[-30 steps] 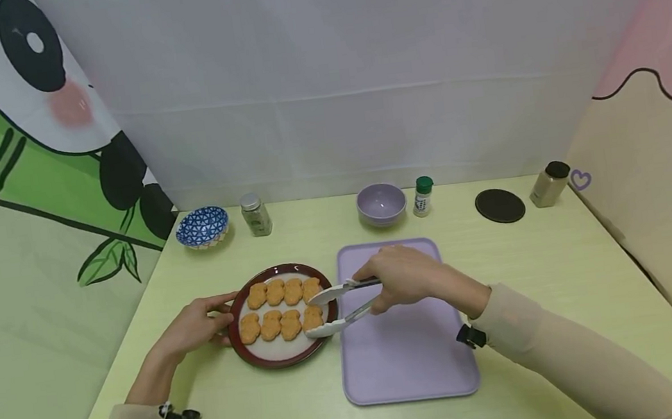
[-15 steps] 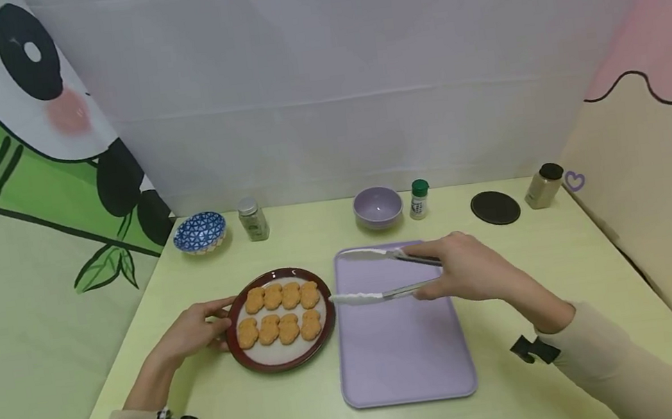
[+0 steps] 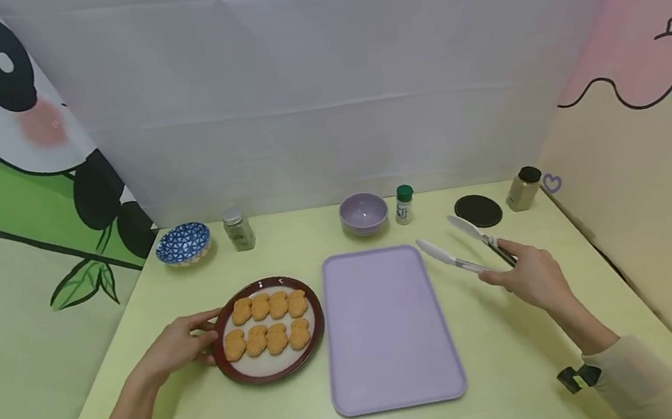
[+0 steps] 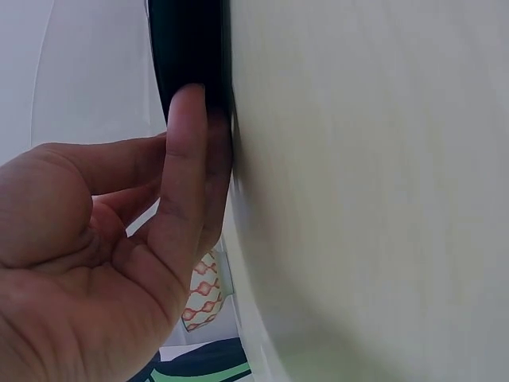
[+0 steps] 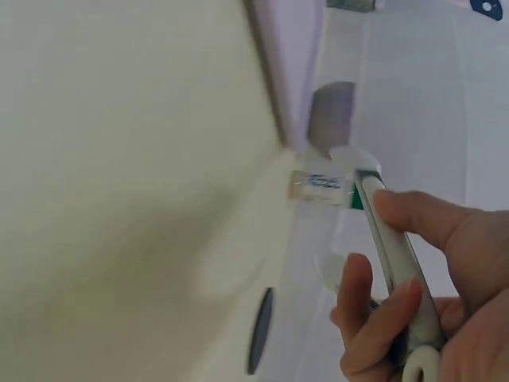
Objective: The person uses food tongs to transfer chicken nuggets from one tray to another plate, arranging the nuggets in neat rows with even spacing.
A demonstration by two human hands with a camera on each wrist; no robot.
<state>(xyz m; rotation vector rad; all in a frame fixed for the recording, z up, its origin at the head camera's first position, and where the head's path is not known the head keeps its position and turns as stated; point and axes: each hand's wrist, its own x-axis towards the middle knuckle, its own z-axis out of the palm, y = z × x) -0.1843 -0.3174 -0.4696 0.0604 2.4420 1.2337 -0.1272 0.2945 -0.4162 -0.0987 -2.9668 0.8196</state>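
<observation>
My left hand (image 3: pixel 173 345) holds the left rim of a round plate (image 3: pixel 319 327) with a brown border and pale centre. Several golden-brown nugget-like pieces (image 3: pixel 276 339) lie on it in two rows. Close up in the left wrist view, my left fingers (image 4: pixel 184 159) rest against the plate's dark outer side (image 4: pixel 187 48), just above the table. My right hand (image 3: pixel 536 276) grips a pair of tongs (image 3: pixel 438 251) in the air right of the lilac tray (image 3: pixel 388 329). The tongs' two pale tips are spread, with nothing between them.
Along the back stand a blue patterned bowl (image 3: pixel 184 243), a silver-lidded jar (image 3: pixel 239 230), a purple bowl (image 3: pixel 364 214), a green-capped shaker (image 3: pixel 404 204), a black disc (image 3: pixel 478 211) and a black-capped jar (image 3: pixel 524 188). A white curtain (image 3: pixel 298 102) hangs behind them.
My right hand has carried the tongs from over the plate, across the tray, to its right. The left hand stays at the plate's rim. The whole view has shifted slightly.
</observation>
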